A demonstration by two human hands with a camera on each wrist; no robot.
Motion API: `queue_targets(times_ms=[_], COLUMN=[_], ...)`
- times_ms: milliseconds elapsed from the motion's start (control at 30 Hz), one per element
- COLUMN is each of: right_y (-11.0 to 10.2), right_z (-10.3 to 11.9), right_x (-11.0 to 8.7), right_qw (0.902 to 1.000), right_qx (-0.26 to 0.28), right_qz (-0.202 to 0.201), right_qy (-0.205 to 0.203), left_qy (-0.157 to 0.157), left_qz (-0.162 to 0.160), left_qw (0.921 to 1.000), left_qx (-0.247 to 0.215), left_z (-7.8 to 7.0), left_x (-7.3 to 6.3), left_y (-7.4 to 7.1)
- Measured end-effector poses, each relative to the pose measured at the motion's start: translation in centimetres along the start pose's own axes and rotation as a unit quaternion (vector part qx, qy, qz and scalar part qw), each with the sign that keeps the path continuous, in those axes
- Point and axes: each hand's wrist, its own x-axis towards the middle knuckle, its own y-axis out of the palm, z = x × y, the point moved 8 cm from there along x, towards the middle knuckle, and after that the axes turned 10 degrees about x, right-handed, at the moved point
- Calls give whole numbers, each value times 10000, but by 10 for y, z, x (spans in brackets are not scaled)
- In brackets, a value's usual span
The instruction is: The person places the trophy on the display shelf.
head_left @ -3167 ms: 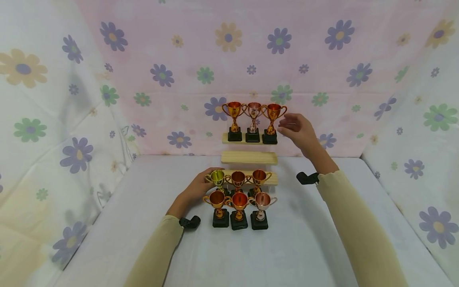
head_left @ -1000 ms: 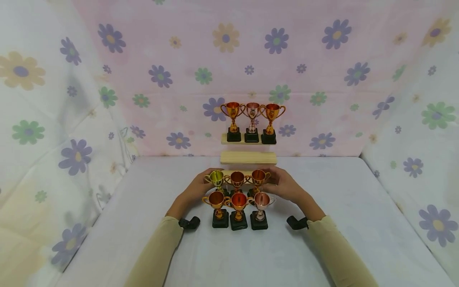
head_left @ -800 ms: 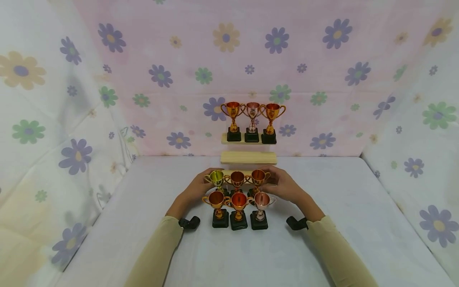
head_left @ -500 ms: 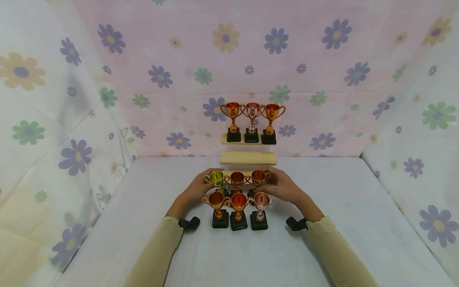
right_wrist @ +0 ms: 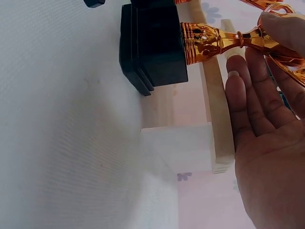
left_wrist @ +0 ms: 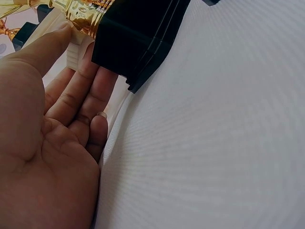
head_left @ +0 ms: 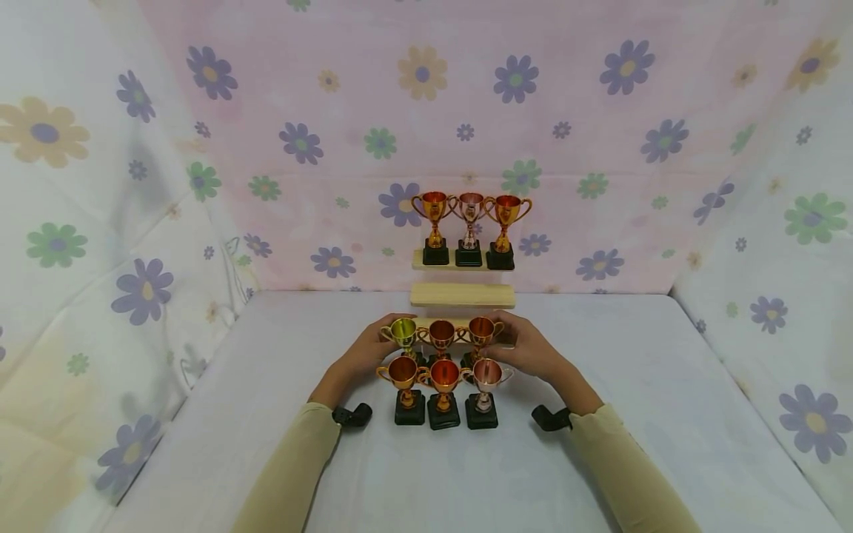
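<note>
My left hand [head_left: 368, 346] holds the yellow-gold trophy [head_left: 403, 333] at the left end of the back row. In the left wrist view its thumb lies on the gold stem [left_wrist: 86, 16], and the fingers reach behind the black base [left_wrist: 133, 36]. My right hand [head_left: 529, 344] holds the copper-orange trophy [head_left: 481, 332] at the row's right end, thumb over a handle and fingers behind the cup. Its black base [right_wrist: 155, 45] stands upright on the white cloth. Between them is another copper trophy [head_left: 441, 335]. Three more trophies stand nearest me, including a pinkish one [head_left: 488, 375].
Right behind the back row runs a low wooden shelf board [right_wrist: 219, 109]. Above it is a bare middle board [head_left: 463, 295]. A top board [head_left: 418, 259] bears three trophies, a rose one [head_left: 470, 209] in the middle. Flowered cloth [head_left: 300, 215] hangs behind.
My right hand has come down from beside the top board's right trophy to the copper trophy in the back row. Over the last second both hands and the trophies stay in place.
</note>
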Motion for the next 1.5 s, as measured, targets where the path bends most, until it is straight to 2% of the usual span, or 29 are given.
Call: queue_targets(times_ms=[167,633,900,1500], right_y=[-1,-9,-13,-22], right_z=[3,20,33,51], right_x=[-1,-6,-8,-12], right_qw=[10000,9997,9991,9980], right_qx=[-47,112,-109,-103], right_qz=[-16,-94,-107,-464], right_qy=[-59,-213,-392,-408], left_qy=[-82,-53,-21,-9], left_qz=[21,19,18,16], left_qw=[9999,9999,9999,10000], left_qx=[-84,-110,-99,5], left_z=[2,0,1,-1], left_x=[0,-1,0,-1], left_y=[1,0,0,0])
